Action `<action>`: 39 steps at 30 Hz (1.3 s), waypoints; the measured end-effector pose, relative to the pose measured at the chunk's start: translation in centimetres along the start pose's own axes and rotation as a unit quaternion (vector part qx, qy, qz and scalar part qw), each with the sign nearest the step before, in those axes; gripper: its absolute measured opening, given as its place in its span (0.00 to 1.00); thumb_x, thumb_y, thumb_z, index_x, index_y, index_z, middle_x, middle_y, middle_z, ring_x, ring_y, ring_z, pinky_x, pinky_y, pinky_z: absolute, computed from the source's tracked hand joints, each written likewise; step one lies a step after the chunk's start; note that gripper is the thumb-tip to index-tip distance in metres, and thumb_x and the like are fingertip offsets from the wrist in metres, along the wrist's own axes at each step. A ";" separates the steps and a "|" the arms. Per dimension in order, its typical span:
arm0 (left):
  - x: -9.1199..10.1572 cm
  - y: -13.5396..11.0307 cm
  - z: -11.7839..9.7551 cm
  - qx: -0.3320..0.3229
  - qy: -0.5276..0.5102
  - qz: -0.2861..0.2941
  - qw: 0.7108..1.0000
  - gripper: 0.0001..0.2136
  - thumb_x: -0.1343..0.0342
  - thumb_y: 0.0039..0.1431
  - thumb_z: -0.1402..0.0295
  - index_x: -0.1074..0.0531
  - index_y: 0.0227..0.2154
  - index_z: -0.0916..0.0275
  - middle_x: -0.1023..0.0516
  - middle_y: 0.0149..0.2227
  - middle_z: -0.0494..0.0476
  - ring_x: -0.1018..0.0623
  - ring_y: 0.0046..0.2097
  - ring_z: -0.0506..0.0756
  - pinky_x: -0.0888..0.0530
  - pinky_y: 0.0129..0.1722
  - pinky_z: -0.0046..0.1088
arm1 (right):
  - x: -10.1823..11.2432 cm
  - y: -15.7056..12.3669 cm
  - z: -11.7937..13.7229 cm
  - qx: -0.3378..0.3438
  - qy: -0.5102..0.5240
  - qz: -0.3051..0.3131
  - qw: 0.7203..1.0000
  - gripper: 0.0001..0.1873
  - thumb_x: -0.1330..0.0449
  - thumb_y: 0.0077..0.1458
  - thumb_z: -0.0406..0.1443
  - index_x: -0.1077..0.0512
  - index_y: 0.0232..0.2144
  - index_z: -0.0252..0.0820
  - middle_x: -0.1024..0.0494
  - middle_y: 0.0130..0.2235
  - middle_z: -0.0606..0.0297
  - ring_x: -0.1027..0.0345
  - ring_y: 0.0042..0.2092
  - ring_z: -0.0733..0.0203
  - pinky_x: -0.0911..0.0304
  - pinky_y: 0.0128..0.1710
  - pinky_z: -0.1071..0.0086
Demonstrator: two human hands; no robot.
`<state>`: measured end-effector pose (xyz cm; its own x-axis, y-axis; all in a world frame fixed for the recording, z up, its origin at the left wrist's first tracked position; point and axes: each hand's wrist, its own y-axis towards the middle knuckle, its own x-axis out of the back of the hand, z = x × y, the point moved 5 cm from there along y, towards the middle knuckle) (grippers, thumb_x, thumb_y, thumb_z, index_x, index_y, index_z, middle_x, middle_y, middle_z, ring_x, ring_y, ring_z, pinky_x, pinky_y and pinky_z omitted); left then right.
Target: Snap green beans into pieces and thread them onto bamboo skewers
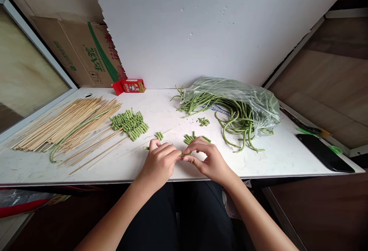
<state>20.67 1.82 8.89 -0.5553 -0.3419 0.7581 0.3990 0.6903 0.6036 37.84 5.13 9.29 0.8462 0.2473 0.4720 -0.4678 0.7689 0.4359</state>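
Observation:
Near the table's front edge, my left hand (161, 159) is closed around a green long bean (186, 154), one end of which pokes out on its left. My right hand (209, 159) pinches the same bean between thumb and fingers, close to the left fingertips. Just behind the right hand lie several cut bean pieces (189, 139), partly hidden by it. A few short pieces threaded on a skewer (159, 135) rest behind my left hand. Further left are bean pieces on skewers (129, 124), packed in rows. Small bean tips (203, 121) form a little heap.
Bare bamboo skewers (66, 124) spread across the left, with one long bean (76, 129) over them. A plastic bag (230, 88) of long beans stands back right. A black phone (323, 153) lies at the right edge. A red box (134, 86) sits by the white back panel (201, 32).

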 end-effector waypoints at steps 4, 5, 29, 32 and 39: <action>0.2 0.1 -0.1 0.003 0.009 0.000 1.000 0.12 0.50 0.73 0.78 0.24 0.34 0.62 0.22 0.30 0.51 0.28 0.33 0.53 0.41 0.43 0.38 | -0.2 0.1 0.9 0.044 -0.069 -0.014 0.997 0.03 0.35 0.67 0.35 0.20 0.40 0.46 0.19 0.36 0.60 0.31 0.42 0.51 0.33 0.44 0.57; 0.2 0.1 -0.1 0.005 0.001 0.002 1.000 0.12 0.49 0.73 0.77 0.24 0.34 0.62 0.22 0.30 0.51 0.27 0.33 0.53 0.41 0.44 0.38 | -0.3 0.1 1.0 0.048 -0.077 -0.014 0.996 0.03 0.36 0.67 0.33 0.21 0.40 0.46 0.20 0.36 0.60 0.32 0.42 0.51 0.34 0.43 0.58; -0.6 -0.4 1.6 0.095 -0.222 0.063 0.968 0.14 0.50 0.75 0.74 0.23 0.54 0.58 0.22 0.42 0.57 0.21 0.43 0.54 0.26 0.44 0.31 | 7.1 -0.9 -7.3 -0.148 -0.200 -0.188 0.950 0.20 0.40 0.67 0.50 0.14 0.45 0.44 0.17 0.38 0.54 0.29 0.44 0.45 0.36 0.46 0.52; -0.9 -0.5 1.4 0.104 -0.206 0.094 0.969 0.20 0.55 0.74 0.77 0.28 0.62 0.58 0.26 0.47 0.60 0.22 0.46 0.56 0.22 0.47 0.33 | 7.5 -1.4 -8.9 -0.155 -0.251 -0.175 0.939 0.22 0.41 0.67 0.50 0.14 0.42 0.42 0.16 0.39 0.53 0.30 0.44 0.43 0.36 0.48 0.50; -0.5 -0.5 1.5 0.103 -0.179 0.072 0.976 0.24 0.55 0.72 0.78 0.30 0.65 0.54 0.31 0.50 0.62 0.23 0.45 0.55 0.20 0.49 0.34 | 6.4 -1.4 -9.4 -0.124 -0.280 -0.105 0.946 0.25 0.48 0.73 0.49 0.15 0.38 0.43 0.19 0.36 0.54 0.37 0.42 0.46 0.39 0.47 0.51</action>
<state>19.69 2.59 7.88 -0.7379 -0.0122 0.6748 0.3573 0.8412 0.4059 46.29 11.13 4.50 0.6129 -0.2251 0.7574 -0.1703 0.8984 0.4048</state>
